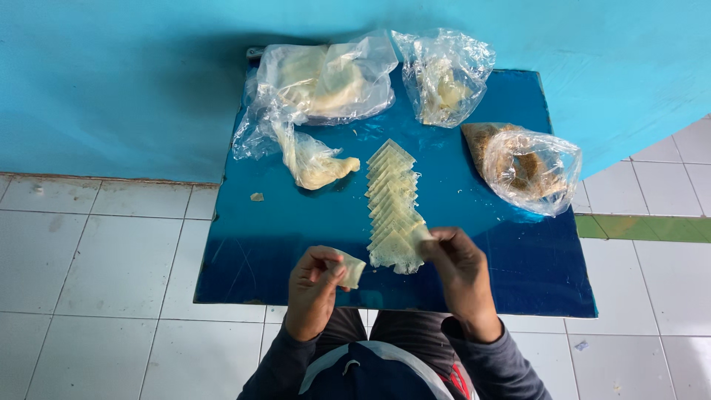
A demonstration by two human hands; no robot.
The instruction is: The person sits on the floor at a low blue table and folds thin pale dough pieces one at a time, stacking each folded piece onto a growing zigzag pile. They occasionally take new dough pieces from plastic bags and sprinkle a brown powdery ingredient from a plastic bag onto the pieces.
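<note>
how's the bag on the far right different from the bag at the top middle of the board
The right bag holds brown, crumbly filling; the top middle bag holds pale yellowish pieces. The right bag overhangs the blue board's right edge; the top middle bag overhangs its back edge. Both are clear, crinkled plastic.

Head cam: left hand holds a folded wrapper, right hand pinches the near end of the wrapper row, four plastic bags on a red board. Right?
Not quite: the board is blue, not red, as the head view shows. The rest holds: the left hand holds a folded wrapper, the right hand pinches the near end of the wrapper row, and four plastic bags lie on the board.
</note>
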